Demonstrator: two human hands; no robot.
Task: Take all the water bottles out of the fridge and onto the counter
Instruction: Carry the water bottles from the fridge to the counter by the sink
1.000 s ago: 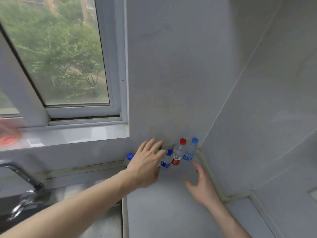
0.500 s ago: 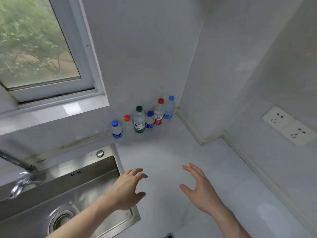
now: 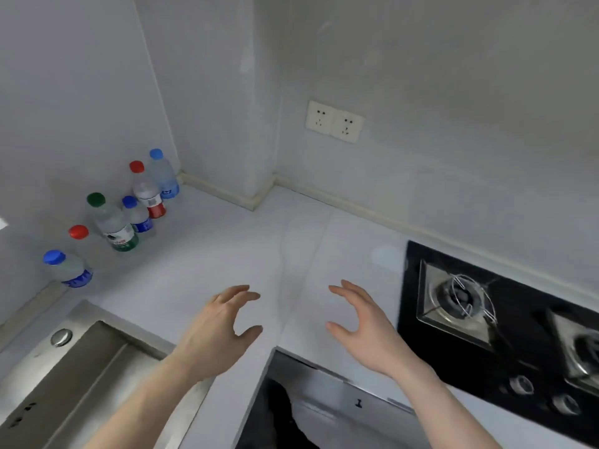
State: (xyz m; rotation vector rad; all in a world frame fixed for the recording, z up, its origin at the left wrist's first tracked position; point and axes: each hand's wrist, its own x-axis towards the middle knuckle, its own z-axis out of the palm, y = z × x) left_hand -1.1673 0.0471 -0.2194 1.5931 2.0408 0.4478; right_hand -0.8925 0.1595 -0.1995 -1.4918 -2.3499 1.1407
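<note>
clear red-capped bottle body barely discernible against wall; left hand and right hand loosely spread, empty

Six water bottles stand in a row along the wall at ten o'clock on the counter. The left hand and right hand hover empty, fingers loosely curled; the stove sits at four o'clock.

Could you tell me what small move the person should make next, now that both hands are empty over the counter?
Probably turn away toward the fridge, which is out of view: both the left hand and right hand hold nothing, and six bottles already stand on the counter.
</note>
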